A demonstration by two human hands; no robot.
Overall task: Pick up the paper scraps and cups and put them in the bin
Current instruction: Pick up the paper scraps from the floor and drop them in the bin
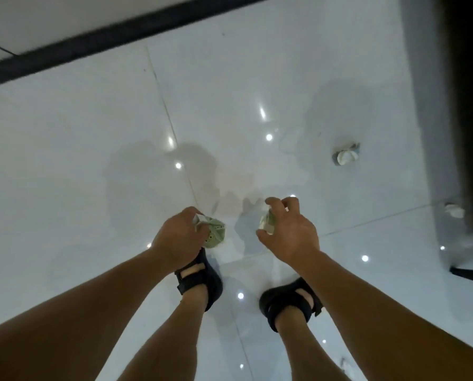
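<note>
Gripping cup (216, 233), end forward: left hand (179, 237)

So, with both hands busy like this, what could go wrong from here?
1. The left hand grips a crumpled cup and the right hand pinches a green scrap. Reaching for a white scrap on the floor could make one fall.
2. The glossy floor shows dull patches, maybe wet, so the sandals might slip.
3. No bin is in view, so the carry may be long.
</note>
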